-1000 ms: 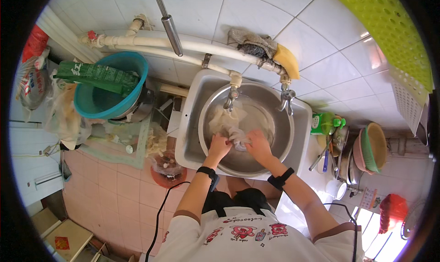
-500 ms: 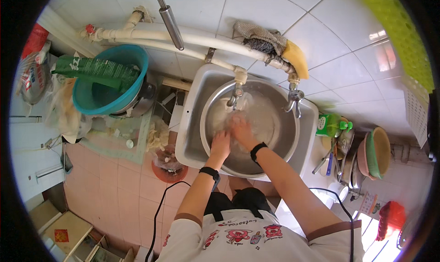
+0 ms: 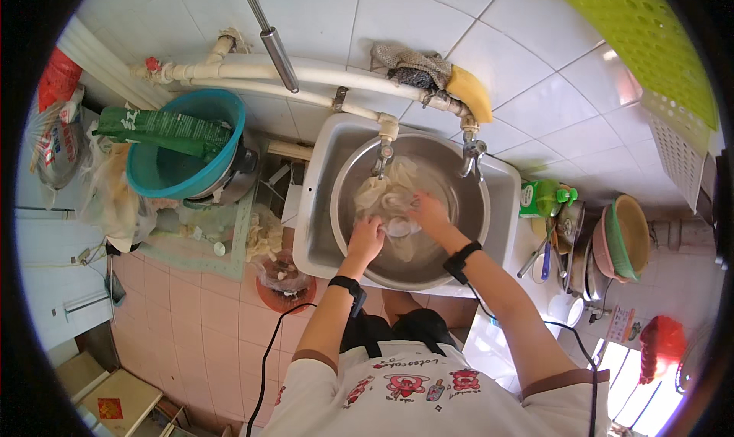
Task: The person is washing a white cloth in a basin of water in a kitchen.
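A thin, wet, off-white cloth (image 3: 399, 201) lies bunched in a large round metal basin (image 3: 468, 242), which stands inside a grey-white sink (image 3: 315, 242). My left hand (image 3: 367, 238) is at the cloth's near left edge, its fingers curled in and gripping the material. On the cloth's right side, my right hand (image 3: 430, 214) pinches another part with bent fingers. Just beyond the cloth, a metal tap (image 3: 382, 160) hangs over the basin. Both fingertips are partly hidden by the cloth folds, and water seems to surround it.
A second tap (image 3: 472, 154) is at the back right, below a yellow sponge cloth (image 3: 469, 93) on the pipe. Green bottle (image 3: 544, 198) and stacked bowls (image 3: 628, 238) stand right. Leftward are a turquoise basin (image 3: 187, 183) and a red bin (image 3: 284, 299) on the floor.
Both hands have moved apart, the right one to the right. The cloth, hardly visible under the hands and water before, now shows bunched between them. The view has shifted slightly.
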`<action>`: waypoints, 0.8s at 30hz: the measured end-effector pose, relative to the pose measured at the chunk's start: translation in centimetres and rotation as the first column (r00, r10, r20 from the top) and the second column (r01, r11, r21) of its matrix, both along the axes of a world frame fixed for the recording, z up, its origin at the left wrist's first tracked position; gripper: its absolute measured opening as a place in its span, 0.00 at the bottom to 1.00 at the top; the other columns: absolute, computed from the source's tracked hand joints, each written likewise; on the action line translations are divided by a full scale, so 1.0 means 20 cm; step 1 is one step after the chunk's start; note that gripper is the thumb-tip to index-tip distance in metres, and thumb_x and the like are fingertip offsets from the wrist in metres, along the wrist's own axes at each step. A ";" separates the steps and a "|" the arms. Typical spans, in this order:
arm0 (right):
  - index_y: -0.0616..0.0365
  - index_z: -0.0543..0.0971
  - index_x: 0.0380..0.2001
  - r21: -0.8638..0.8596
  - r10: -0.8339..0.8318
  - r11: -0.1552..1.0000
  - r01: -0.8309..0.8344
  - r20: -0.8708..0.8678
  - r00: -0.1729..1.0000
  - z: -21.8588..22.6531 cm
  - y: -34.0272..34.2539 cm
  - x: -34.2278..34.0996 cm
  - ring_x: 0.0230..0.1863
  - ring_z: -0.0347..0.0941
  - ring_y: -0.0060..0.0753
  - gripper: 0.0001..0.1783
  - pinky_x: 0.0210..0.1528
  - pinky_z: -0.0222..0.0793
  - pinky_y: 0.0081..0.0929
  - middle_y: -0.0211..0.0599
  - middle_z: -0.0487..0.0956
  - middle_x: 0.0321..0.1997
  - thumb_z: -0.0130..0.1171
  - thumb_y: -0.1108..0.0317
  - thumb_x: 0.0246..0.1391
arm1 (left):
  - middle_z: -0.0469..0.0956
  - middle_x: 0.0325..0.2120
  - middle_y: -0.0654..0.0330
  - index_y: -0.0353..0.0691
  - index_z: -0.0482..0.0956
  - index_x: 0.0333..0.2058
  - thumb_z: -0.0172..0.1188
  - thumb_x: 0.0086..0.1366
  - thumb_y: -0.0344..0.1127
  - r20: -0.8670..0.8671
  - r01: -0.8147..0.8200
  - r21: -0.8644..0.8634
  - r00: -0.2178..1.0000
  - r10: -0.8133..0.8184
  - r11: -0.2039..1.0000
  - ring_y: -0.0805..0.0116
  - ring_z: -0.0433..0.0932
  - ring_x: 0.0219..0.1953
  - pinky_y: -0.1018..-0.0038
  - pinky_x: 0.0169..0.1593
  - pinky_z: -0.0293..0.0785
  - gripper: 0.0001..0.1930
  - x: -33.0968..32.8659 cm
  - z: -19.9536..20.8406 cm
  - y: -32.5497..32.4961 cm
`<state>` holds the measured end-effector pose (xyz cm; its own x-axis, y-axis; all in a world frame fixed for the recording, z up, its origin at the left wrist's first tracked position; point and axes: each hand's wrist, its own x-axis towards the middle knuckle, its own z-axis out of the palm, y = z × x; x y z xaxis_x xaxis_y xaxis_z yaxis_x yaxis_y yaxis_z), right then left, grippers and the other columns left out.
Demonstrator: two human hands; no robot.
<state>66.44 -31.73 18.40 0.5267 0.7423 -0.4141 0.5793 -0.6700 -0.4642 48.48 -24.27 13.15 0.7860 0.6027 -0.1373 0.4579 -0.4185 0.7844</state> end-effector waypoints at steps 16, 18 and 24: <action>0.56 0.75 0.29 0.283 0.151 0.929 -0.239 0.300 0.942 0.83 -0.24 0.06 0.40 0.64 0.44 0.05 0.43 0.63 0.35 0.38 0.72 0.30 0.54 0.70 0.46 | 0.71 0.25 0.52 0.35 0.69 0.31 0.50 0.61 0.33 0.391 -0.129 -0.139 0.904 0.174 0.982 0.57 0.72 0.28 0.70 0.31 0.67 0.07 0.02 0.63 0.21; 0.55 0.74 0.29 0.285 0.152 0.916 -0.281 0.402 0.903 0.93 -0.25 0.05 0.36 0.68 0.44 0.05 0.38 0.66 0.36 0.38 0.73 0.26 0.53 0.68 0.47 | 0.71 0.25 0.52 0.35 0.69 0.30 0.50 0.61 0.33 0.382 -0.106 -0.130 0.912 0.148 0.986 0.57 0.72 0.27 0.70 0.31 0.67 0.07 0.00 0.72 0.21; 0.53 0.72 0.29 0.226 -0.004 0.966 -0.124 0.496 0.868 0.83 -0.20 0.04 0.28 0.70 0.45 0.07 0.29 0.68 0.37 0.39 0.74 0.23 0.50 0.62 0.51 | 0.70 0.24 0.49 0.36 0.66 0.33 0.47 0.62 0.34 0.312 -0.199 -0.204 0.915 0.257 0.958 0.54 0.72 0.28 0.66 0.29 0.66 0.07 -0.01 0.70 0.18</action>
<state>67.34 -35.73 34.90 0.5639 0.8218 0.0816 0.8093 -0.5301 -0.2530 48.31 -20.71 27.18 0.6472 0.7623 -0.0056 0.2268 -0.1855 0.9561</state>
